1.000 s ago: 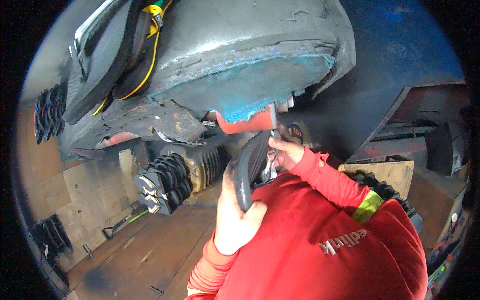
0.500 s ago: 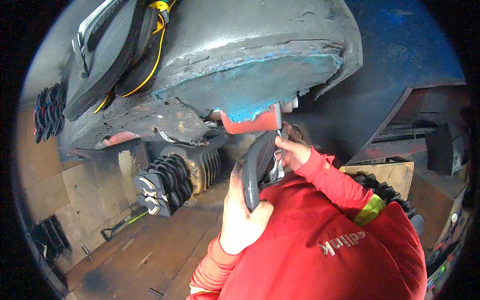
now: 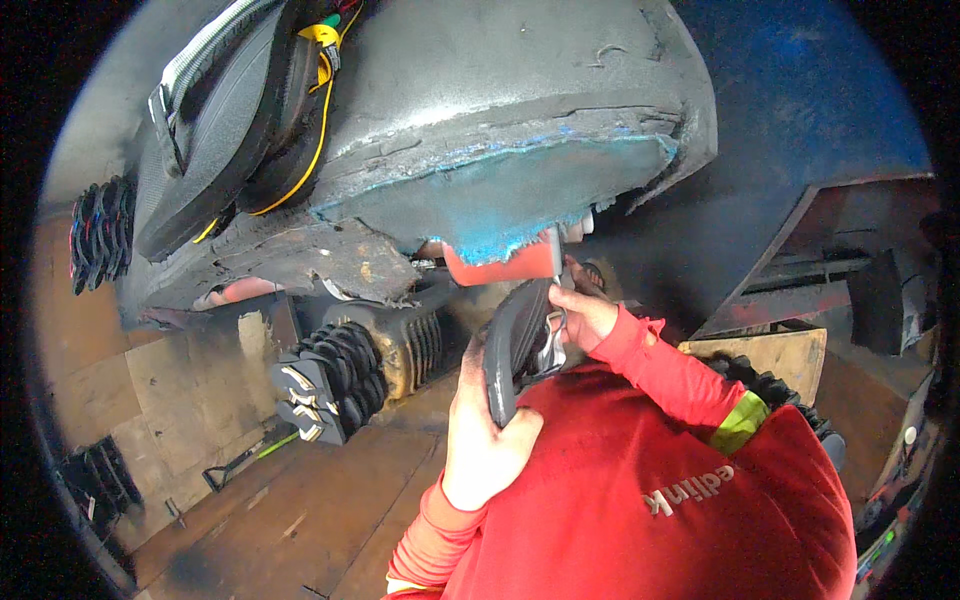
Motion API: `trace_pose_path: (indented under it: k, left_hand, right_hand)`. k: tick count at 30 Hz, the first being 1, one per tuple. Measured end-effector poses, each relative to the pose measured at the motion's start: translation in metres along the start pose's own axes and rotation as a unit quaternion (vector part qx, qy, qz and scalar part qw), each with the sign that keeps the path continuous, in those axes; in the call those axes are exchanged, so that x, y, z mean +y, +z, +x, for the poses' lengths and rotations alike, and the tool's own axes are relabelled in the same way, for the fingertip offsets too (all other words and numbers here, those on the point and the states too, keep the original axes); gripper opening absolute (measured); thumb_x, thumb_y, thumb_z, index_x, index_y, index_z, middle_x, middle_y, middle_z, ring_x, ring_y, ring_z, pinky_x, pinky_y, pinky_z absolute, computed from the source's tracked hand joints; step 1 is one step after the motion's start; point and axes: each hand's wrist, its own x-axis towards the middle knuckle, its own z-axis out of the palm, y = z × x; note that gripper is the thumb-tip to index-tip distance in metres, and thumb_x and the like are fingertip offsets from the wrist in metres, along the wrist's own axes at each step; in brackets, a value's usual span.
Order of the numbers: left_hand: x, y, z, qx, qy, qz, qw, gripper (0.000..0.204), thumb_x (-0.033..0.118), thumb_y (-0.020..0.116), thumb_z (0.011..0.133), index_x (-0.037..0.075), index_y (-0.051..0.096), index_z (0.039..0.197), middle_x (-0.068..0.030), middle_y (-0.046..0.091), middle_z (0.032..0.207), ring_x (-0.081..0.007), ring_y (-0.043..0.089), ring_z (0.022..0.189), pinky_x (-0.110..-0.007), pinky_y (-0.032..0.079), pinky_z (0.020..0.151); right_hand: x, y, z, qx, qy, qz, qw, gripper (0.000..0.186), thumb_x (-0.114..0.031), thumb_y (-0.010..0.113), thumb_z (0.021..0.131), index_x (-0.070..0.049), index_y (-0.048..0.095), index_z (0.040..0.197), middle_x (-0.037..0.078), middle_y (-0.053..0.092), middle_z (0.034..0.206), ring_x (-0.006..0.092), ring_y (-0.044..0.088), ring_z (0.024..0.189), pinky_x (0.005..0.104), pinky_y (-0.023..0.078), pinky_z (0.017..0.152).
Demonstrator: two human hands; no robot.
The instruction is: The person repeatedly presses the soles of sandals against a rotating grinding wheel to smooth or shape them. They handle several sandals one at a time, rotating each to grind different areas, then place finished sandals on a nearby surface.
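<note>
Item: one dark sandal [image 3: 512, 345], tilted on edge between your hands, at 1 o'clock from your left hand [image 3: 486, 430], which is curled snugly round its lower end, seemingly to bear its weight, and at 8 o'clock from your right hand [image 3: 588, 316], nearly closed on its upper end by the pale strap [image 3: 551, 347], probably for steadiness. Item: one red block [image 3: 500, 268], at 12 o'clock from the sandal, contact unclear.
</note>
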Motion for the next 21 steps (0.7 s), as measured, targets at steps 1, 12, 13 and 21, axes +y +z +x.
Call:
trace_pose_path:
  k: [1,12,13,21]
  left_hand:
    - [0.000,0.000,-0.001,-0.005,0.007,-0.040,0.999,0.083,-0.006,0.058,0.072,-0.002,0.033,0.151,-0.0193,0.058,0.130,-0.0265,0.060,0.116,-0.033,0.047,0.099]
    - [0.020,-0.016,-0.031,-0.031,-0.024,0.011,0.999,0.086,-0.005,0.059,0.070,-0.002,0.033,0.151,-0.0218,0.050,0.140,-0.0308,0.059,0.122,-0.038,0.047,0.103]
    - [0.013,-0.015,-0.026,-0.031,-0.008,0.026,0.999,0.085,-0.005,0.059,0.070,-0.002,0.033,0.151,-0.0218,0.050,0.140,-0.0311,0.058,0.124,-0.039,0.046,0.104]
    - [0.007,-0.008,-0.019,-0.004,-0.013,-0.004,1.000,0.081,-0.005,0.056,0.073,-0.002,0.032,0.151,-0.0205,0.056,0.134,-0.0282,0.058,0.123,-0.036,0.046,0.103]
  right_hand:
    - [-0.001,0.000,-0.001,0.022,0.026,-0.006,0.999,0.051,-0.025,0.066,0.099,-0.026,0.041,0.143,0.001,0.066,0.117,0.0164,0.065,0.084,0.0355,0.056,0.066]
    - [0.010,0.013,-0.027,-0.030,0.004,0.039,0.999,0.118,-0.016,0.073,0.091,-0.040,-0.020,0.158,0.008,0.062,0.116,0.0186,0.065,0.095,0.0439,0.056,0.070]
    - [0.010,0.013,-0.022,0.016,0.005,0.008,1.000,0.096,-0.021,0.074,0.093,-0.031,0.009,0.163,0.004,0.065,0.112,0.0175,0.066,0.092,0.0401,0.056,0.072]
    - [-0.002,0.016,-0.009,0.017,0.026,-0.020,0.999,0.052,-0.026,0.065,0.100,-0.019,0.042,0.145,0.003,0.066,0.121,0.0189,0.067,0.088,0.0394,0.058,0.074]
